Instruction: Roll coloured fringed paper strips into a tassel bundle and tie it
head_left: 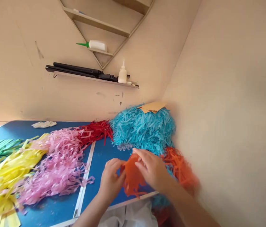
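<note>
Near the front edge of the blue table, a piece of orange fringed tissue paper (133,173) is held between my two hands, its cut strips hanging down. My left hand (112,176) pinches its left edge between thumb and fingers. At the upper right of the paper, my right hand (150,167) has its fingers closed on it. Just behind my hands rises a big pile of light blue fringed paper (142,129). More orange fringe (180,167) lies to the right of my right hand, partly blurred.
Red fringe (96,130), pink fringe (62,164), yellow fringe (12,167) and green strips (0,149) cover the left of the table (109,157). Tan paper pieces (153,107) top the blue pile. A wall shelf (87,78) holds a black hair straightener (76,70) and a white bottle (122,75).
</note>
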`<state>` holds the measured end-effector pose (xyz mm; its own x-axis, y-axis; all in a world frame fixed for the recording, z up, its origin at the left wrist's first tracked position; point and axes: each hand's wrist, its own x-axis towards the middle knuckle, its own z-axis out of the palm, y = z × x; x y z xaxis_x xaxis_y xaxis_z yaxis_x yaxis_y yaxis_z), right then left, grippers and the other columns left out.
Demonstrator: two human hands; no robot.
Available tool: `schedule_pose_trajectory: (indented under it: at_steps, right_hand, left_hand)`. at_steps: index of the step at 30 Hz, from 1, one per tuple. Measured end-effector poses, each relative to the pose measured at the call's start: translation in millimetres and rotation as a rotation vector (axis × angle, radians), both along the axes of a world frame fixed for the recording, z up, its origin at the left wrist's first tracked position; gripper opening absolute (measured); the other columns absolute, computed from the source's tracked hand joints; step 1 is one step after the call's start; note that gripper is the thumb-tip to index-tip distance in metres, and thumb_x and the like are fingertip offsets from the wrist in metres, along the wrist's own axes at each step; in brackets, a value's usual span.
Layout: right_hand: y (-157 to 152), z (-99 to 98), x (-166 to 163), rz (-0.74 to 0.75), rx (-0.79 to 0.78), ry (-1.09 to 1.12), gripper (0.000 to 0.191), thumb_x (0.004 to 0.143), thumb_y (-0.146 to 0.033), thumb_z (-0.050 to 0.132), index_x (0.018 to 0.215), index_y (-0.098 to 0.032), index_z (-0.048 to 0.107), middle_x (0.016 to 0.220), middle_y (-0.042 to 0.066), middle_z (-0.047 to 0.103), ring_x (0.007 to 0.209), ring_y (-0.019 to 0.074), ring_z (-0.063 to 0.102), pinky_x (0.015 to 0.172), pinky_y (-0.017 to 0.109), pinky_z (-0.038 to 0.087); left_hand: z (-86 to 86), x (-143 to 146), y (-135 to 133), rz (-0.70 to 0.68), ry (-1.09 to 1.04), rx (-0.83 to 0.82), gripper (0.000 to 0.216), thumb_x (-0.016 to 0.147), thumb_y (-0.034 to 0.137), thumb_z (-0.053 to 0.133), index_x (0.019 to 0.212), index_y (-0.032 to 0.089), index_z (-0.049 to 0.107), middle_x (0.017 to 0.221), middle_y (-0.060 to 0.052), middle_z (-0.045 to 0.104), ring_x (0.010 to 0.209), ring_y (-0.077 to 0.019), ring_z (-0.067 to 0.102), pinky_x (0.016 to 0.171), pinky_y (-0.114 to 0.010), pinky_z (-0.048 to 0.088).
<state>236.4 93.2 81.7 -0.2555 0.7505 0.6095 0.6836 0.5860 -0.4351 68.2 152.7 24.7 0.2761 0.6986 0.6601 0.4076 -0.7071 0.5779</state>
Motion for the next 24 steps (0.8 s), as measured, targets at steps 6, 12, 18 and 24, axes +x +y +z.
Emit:
schedule_pose_trajectory:
  at_steps: [6, 12, 18, 24]
  right_hand:
    - [-32, -101.8, -119, 0.05, 0.132, 0.267, 0.022, 0.097, -0.031, 0.046, 0.107, -0.027, 0.065, 0.09, 0.002, 0.071, 0.078, 0.0181, 0.068, 0.074, 0.026, 0.057]
    - [-14, -111.6, -170, -0.077, -0.107, 0.528, 0.066, 0.095, -0.021, 0.045, 0.156, -0.024, 0.019, 0.114, 0.012, 0.066, 0.085, 0.0233, 0.068, 0.077, 0.037, 0.06]
    - [-17, -111.6, -179, 0.022, -0.148, 0.661, 0.058, 0.096, -0.021, 0.047, 0.151, -0.026, 0.028, 0.138, 0.015, 0.053, 0.12, 0.028, 0.059, 0.094, 0.041, 0.056]
    - [-18, -160.1, -190, 0.053, -0.218, 0.462, 0.065, 0.089, -0.019, 0.047, 0.15, -0.03, 0.028, 0.148, 0.013, 0.047, 0.133, 0.035, 0.048, 0.105, 0.054, 0.048]
  left_hand:
    - [-1.7, -60, 14, 0.249, 0.063, 0.184, 0.014, 0.074, 0.01, 0.052, 0.073, 0.021, 0.06, 0.073, -0.003, 0.063, 0.073, -0.021, 0.059, 0.069, -0.033, 0.045]
    - [16.6, -114, 0, 0.474, 0.363, 0.34, 0.008, 0.076, 0.019, 0.06, 0.073, 0.024, 0.056, 0.087, -0.005, 0.069, 0.087, -0.028, 0.06, 0.08, -0.04, 0.041]
    - [9.3, -139, -10, 0.445, 0.364, 0.199, 0.011, 0.077, 0.019, 0.057, 0.072, 0.025, 0.049, 0.109, -0.003, 0.075, 0.103, -0.0276, 0.065, 0.088, -0.041, 0.046]
    - [-3.7, -135, -6, 0.385, 0.323, -0.16, 0.01, 0.08, 0.017, 0.048, 0.08, 0.027, 0.046, 0.114, 0.0, 0.076, 0.094, -0.022, 0.073, 0.068, -0.031, 0.056]
